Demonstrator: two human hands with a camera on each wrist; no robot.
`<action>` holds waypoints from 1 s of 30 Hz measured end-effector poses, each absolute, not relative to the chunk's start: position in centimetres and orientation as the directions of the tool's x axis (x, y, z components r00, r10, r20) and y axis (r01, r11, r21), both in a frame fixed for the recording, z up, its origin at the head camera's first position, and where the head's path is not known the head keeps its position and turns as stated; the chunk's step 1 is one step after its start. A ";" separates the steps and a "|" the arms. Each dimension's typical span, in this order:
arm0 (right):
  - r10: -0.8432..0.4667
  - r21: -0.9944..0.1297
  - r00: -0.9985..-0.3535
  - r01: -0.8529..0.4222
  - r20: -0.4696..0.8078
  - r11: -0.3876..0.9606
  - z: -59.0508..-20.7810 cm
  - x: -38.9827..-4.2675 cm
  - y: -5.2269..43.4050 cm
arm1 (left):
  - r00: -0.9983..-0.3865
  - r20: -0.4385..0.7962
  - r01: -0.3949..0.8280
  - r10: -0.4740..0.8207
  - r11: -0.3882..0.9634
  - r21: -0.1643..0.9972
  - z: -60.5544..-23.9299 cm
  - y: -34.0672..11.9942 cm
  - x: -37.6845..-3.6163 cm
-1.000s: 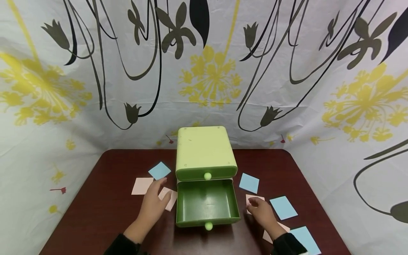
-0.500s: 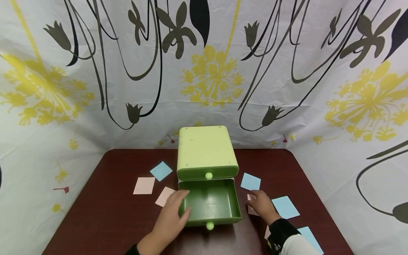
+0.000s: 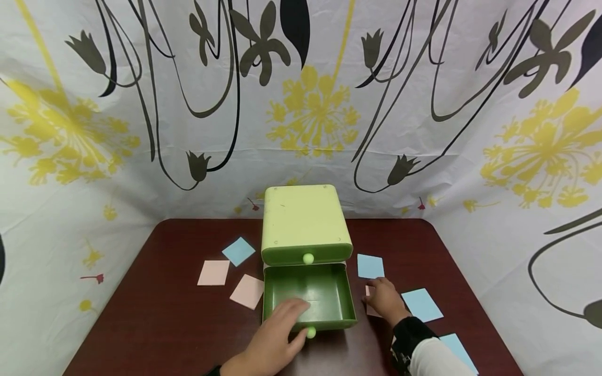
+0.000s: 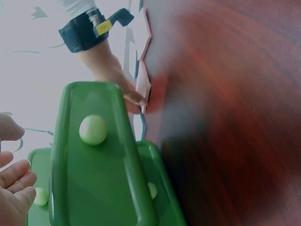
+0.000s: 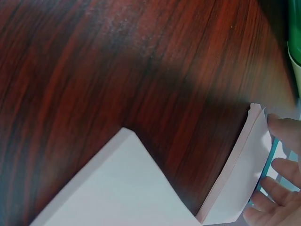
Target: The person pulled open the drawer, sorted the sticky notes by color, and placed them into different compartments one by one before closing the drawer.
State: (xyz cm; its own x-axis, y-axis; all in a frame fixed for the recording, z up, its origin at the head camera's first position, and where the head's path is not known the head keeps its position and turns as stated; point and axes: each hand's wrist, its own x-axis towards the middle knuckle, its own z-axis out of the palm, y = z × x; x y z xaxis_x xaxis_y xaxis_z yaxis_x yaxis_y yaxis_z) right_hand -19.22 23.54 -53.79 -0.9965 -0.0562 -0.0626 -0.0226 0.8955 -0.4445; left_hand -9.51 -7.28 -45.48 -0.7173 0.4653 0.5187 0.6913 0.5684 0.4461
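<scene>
Green open drawer (image 3: 308, 297): left hand (image 3: 275, 334) rests on its front, fingers loose; right hand (image 3: 383, 300) at 3 o'clock pinches a pink card (image 5: 244, 181). No writing visible.

This looks like a staged recording corner rather than a lived-in room. A printed curtain (image 3: 141, 130) with yellow flower heads and dark stems hangs close on three sides of a small dark wooden table (image 3: 160, 324), shutting off any walls or furniture. On the table stand only a green drawer box (image 3: 303, 224) and loose pink and blue paper squares (image 3: 213, 272). A camera band sits on the person's wrist (image 4: 87, 30).
</scene>
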 end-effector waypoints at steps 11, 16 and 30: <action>-0.108 -0.376 -0.989 -0.064 -0.098 0.924 -52.7 -18.9 23.9 | -0.663 0.522 0.747 0.538 0.519 0.414 -46.5 -6.5 -9.3; -0.138 -0.356 -0.979 -0.076 -0.150 0.931 -52.3 -19.0 24.6 | -0.664 0.514 0.747 0.543 0.519 0.415 -46.5 -6.5 -9.1; -0.101 -0.295 -0.963 -0.024 -0.250 0.955 -51.9 -19.5 25.5 | -0.639 0.554 0.764 0.534 0.523 0.378 -46.7 -6.7 -8.9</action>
